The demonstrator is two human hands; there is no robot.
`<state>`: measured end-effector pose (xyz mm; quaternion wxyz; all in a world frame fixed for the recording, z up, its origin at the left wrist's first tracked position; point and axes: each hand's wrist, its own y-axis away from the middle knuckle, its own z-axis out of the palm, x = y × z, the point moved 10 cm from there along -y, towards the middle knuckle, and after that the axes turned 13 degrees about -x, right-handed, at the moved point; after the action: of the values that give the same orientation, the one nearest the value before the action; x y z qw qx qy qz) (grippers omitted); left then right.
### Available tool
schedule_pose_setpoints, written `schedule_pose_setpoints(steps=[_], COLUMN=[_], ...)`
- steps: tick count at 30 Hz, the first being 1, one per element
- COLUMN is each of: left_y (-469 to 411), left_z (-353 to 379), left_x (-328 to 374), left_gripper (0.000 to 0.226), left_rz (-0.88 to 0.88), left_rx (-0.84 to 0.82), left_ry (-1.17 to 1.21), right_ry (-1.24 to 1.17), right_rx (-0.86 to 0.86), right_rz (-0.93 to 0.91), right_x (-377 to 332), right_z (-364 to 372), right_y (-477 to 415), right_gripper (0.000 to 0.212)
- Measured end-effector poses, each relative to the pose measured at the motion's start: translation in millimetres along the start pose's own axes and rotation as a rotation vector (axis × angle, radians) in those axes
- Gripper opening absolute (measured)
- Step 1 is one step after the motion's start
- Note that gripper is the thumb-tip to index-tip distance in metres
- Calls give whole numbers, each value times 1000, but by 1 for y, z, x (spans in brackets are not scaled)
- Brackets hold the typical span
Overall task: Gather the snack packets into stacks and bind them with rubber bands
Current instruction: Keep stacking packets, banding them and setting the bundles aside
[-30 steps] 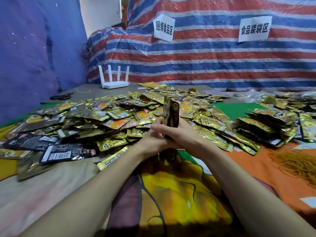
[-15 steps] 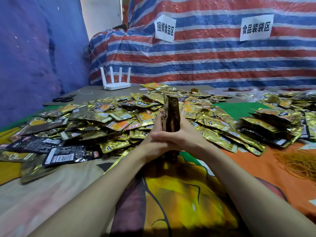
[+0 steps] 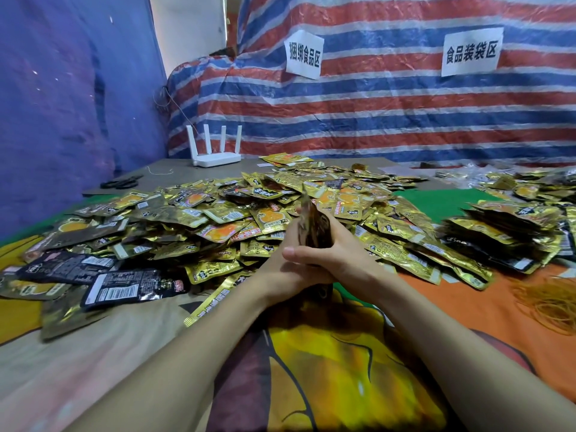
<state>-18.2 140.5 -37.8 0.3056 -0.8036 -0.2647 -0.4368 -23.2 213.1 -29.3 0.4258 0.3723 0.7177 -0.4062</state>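
Hands: the left hand [image 3: 282, 260] and right hand [image 3: 336, 254] both clasp an upright stack of brown and gold foil snack packets [image 3: 314, 226] above the middle of the near edge of the bench [image 3: 327, 369].
Done: one stack is gathered; no band shows on it.
Left: binding it, then probably the wide heap of loose gold foil packets [image 3: 193, 219] across the bench's middle.
Bands: a tangle of tan rubber bands [image 3: 548, 300] lies at the right edge, apart from both hands.
Surface: cartoon-print cloth in orange, yellow and green.
Room: a red, white and blue striped tarpaulin [image 3: 374, 120] hangs behind; a white four-antenna router [image 3: 216, 154] stands at the far left corner.
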Motion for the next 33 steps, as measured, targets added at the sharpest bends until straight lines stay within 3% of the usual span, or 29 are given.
schedule_pose_setpoints(steps=[4, 7, 12, 14, 19, 21, 24, 32, 33], left_y=[-6, -6, -5, -5, 1, 2, -1, -6, -6], left_z=[1, -4, -22, -24, -21, -24, -20, -14, -14], left_x=[-8, -9, -15, -14, -11, -12, -11, -13, -12], left_gripper=[79, 83, 73, 76, 69, 64, 77, 78, 78], left_rz=[-40, -53, -79, -71, -57, -54, -59, -66, -55], left_rx=[-68, -92, -2, 14, 46, 72, 55, 18, 25], left_ry=[-135, -122, -117, -82, 51, 94, 50, -1, 5], right_ry=[2, -14, -46, -35, -19, -25, -67, -173, -145], right_rx=[8, 0, -231, -210, -84, -32, 58, 127, 102], right_rz=[-4, -7, 26, 32, -3, -23, -15, -3, -21], right_x=[-2, -2, 2, 2, -5, -6, -6, 6, 3], right_z=[-2, -6, 3, -1, -9, -8, -14, -16, -13], right_y=[2, 2, 5, 5, 7, 8, 8, 7, 6], right_gripper=[73, 84, 83, 72, 15, 24, 42, 29, 36])
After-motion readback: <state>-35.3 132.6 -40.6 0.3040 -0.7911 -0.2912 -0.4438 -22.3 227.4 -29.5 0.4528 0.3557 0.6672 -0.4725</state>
